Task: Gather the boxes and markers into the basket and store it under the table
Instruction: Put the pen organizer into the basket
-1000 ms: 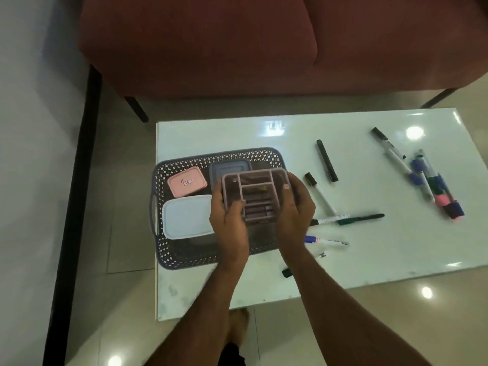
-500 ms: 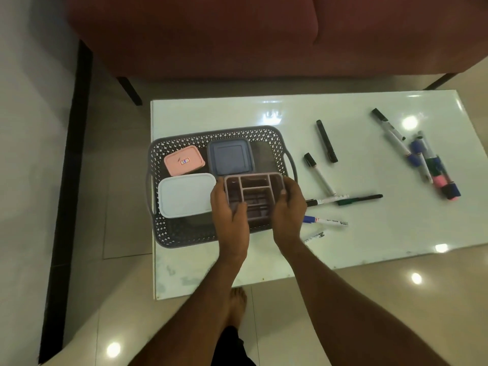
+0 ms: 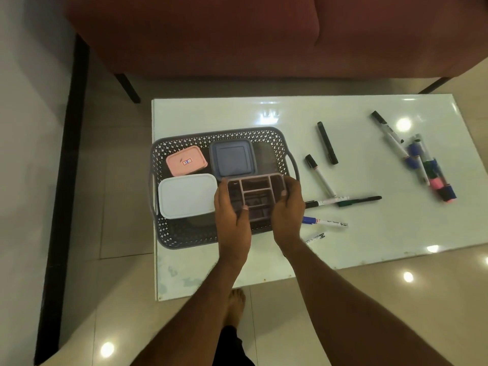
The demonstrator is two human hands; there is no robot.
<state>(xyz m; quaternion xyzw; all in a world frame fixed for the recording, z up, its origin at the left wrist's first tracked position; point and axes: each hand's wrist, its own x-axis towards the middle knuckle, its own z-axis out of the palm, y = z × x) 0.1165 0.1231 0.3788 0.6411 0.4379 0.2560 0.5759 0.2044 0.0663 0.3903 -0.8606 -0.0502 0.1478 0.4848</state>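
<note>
A dark perforated basket [image 3: 184, 237] sits on the left part of the white table [image 3: 369, 233]. Inside it lie a pink box [image 3: 186, 160], a blue-grey box [image 3: 233, 158] and a white box [image 3: 186, 195]. Both hands hold a mauve compartment tray [image 3: 257, 196] over the basket's right half: my left hand [image 3: 231, 210] grips its left side, my right hand [image 3: 289, 207] its right side. Several markers lie loose on the table: a black one [image 3: 327, 146], a white one [image 3: 320, 175], a green one [image 3: 359, 200], a blue-capped one [image 3: 324, 221], and a pile of markers [image 3: 422, 165] at the far right.
A dark red sofa [image 3: 264, 35] stands behind the table, its black legs on the tiled floor. A white wall with a black skirting runs along the left. My bare foot [image 3: 236, 305] is on the floor by the table's near edge.
The tray has come down from above the blue-grey box toward the basket's right half, still held in both hands. The blue-grey box now shows fully.
</note>
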